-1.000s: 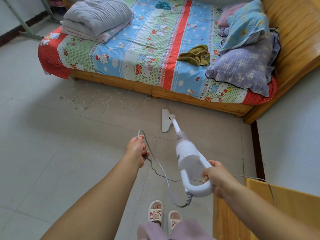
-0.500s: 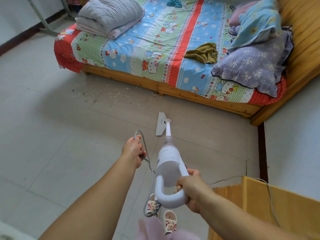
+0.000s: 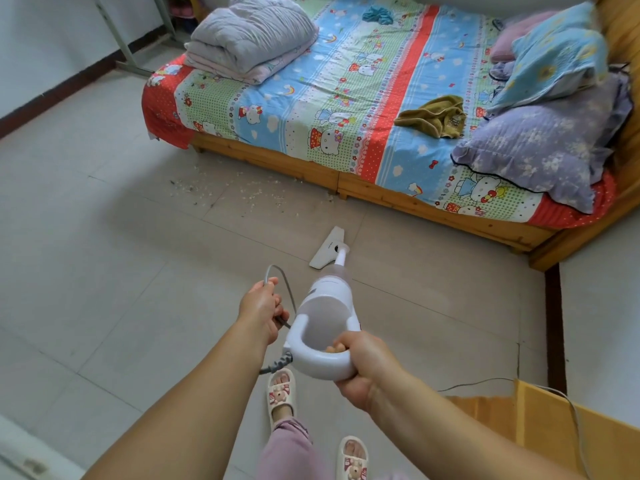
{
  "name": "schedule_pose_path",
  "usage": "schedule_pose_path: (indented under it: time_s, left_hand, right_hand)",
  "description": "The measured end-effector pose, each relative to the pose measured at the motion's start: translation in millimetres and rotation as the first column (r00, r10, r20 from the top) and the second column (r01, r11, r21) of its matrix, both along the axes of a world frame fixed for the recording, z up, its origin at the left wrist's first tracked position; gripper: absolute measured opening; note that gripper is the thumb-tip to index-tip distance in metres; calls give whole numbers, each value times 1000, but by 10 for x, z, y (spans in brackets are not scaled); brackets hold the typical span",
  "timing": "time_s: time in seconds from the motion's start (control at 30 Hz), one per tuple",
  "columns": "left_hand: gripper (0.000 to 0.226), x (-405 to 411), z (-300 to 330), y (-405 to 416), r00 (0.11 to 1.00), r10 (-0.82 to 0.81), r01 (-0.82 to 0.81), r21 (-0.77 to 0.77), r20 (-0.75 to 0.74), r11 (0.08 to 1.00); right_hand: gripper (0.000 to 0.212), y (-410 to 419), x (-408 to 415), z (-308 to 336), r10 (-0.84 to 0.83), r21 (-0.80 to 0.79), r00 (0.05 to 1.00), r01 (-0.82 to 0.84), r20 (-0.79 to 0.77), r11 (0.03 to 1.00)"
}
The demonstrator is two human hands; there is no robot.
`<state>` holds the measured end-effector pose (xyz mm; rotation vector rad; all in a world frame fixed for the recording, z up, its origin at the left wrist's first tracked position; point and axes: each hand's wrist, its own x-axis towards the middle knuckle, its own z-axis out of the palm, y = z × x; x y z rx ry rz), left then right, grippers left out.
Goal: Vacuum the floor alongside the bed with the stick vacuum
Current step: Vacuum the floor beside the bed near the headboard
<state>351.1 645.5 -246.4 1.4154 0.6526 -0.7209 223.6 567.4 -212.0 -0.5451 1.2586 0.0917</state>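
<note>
White glossy stick vacuum loop handle gripped by right hand.

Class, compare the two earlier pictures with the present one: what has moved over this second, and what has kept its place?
The stick vacuum has swung more upright, its floor head drawn back from the bed and turned leftward toward the debris. Unchanged: right hand grips the handle, left hand holds the cord; debris not yet reached.

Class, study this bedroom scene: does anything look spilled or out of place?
Yes: pale crumbs lie scattered over the floor tiles beside the bed frame, left of the vacuum head, and an olive cloth lies crumpled on the sheet.
</note>
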Motion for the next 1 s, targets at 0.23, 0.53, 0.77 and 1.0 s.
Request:
schedule_pose_path:
  time_s: [0.23, 0.53, 0.77, 1.0]
  left_hand:
    - [25, 803, 24, 84, 996, -89, 89, -3, -4, 996]
    - [24, 1565, -6, 236, 994, -112, 112, -6, 1, 994]
    - [25, 1841, -16, 310, 991, -130, 129, -28, -18, 991]
    - [27, 1949, 4, 375, 991, -130, 129, -32, -29, 991]
  right_hand:
    - [22, 35, 603, 163, -164, 133, 986, 161, 13, 978]
    - [21, 78, 1288, 180, -457, 337, 888, 414, 58, 846]
    - [18, -6, 1573, 200, -551, 332, 834, 508, 44, 795]
    - [15, -168, 1739, 199, -512, 268, 856, 477, 75, 837]
